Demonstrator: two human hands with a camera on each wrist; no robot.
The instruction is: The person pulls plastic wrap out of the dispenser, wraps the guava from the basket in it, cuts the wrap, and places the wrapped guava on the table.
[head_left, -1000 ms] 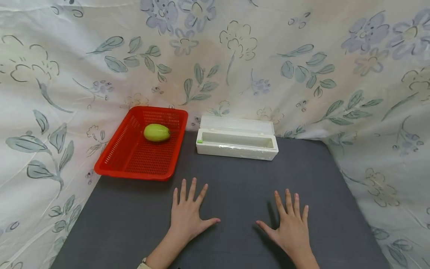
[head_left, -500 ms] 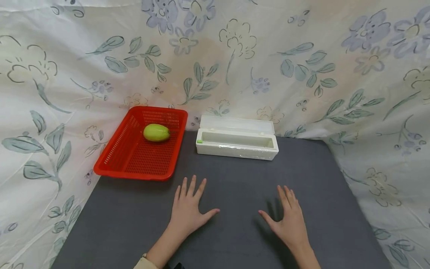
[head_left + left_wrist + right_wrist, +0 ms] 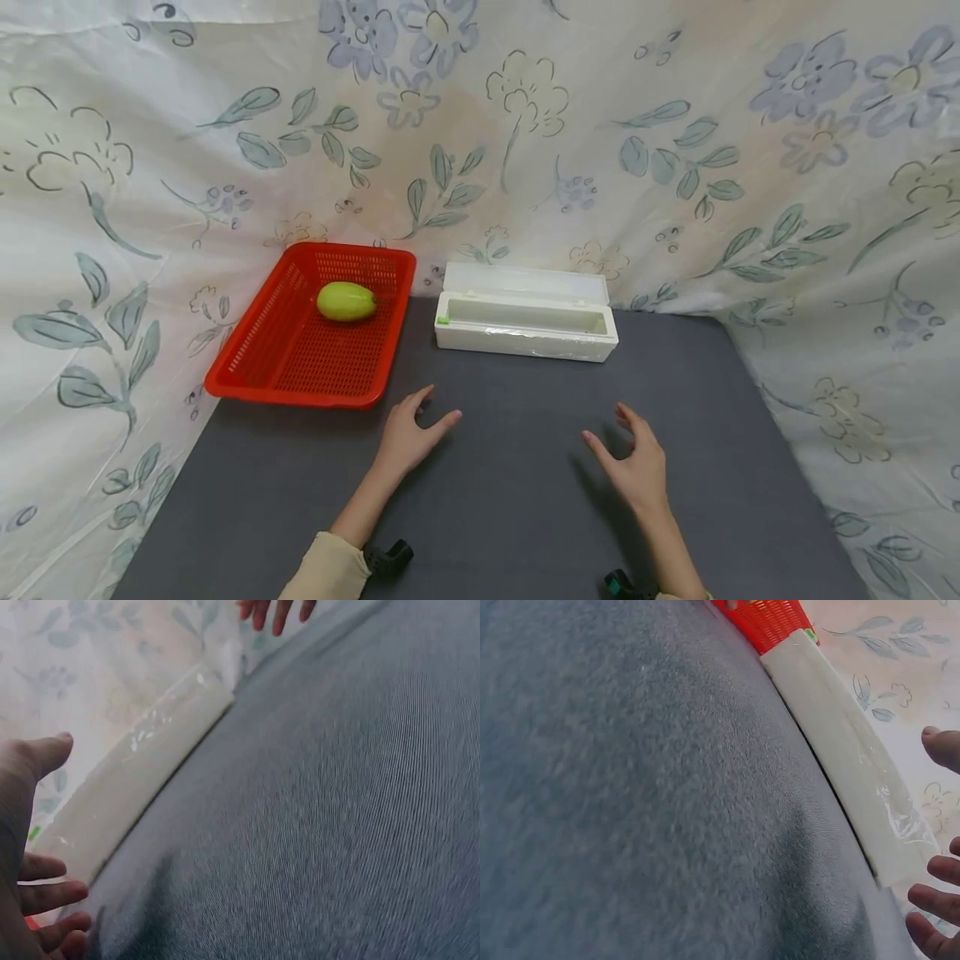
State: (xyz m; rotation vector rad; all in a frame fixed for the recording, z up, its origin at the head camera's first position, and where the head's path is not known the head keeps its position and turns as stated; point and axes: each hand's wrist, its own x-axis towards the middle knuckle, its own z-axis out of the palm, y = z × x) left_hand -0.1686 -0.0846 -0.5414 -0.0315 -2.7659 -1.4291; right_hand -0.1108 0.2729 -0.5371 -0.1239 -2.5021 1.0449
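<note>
My left hand [image 3: 407, 435] hovers over the dark tabletop just in front of the red basket, its thumb apart from loosely bent fingers and nothing held. On the right, my other hand [image 3: 633, 460] is raised above the table in a similar loose curve, also holding nothing. A red plastic basket [image 3: 300, 396] at the back left contains a yellow-green, oval fruit or vegetable [image 3: 346, 302] with a short stem. At the back middle lies a long white box [image 3: 525, 340], lid raised, with a green tab at its left end; both wrist views show its front side.
The dark grey cloth-covered table [image 3: 510, 500] lies under both hands. A floral curtain [image 3: 525, 150] hangs behind the table and along both sides. Black wrist straps [image 3: 390, 557] show at the forearms.
Both hands go from widely spread fingers to loosely bent ones and turn more sideways. The left hand shifts slightly left. Basket and box stay where they were.
</note>
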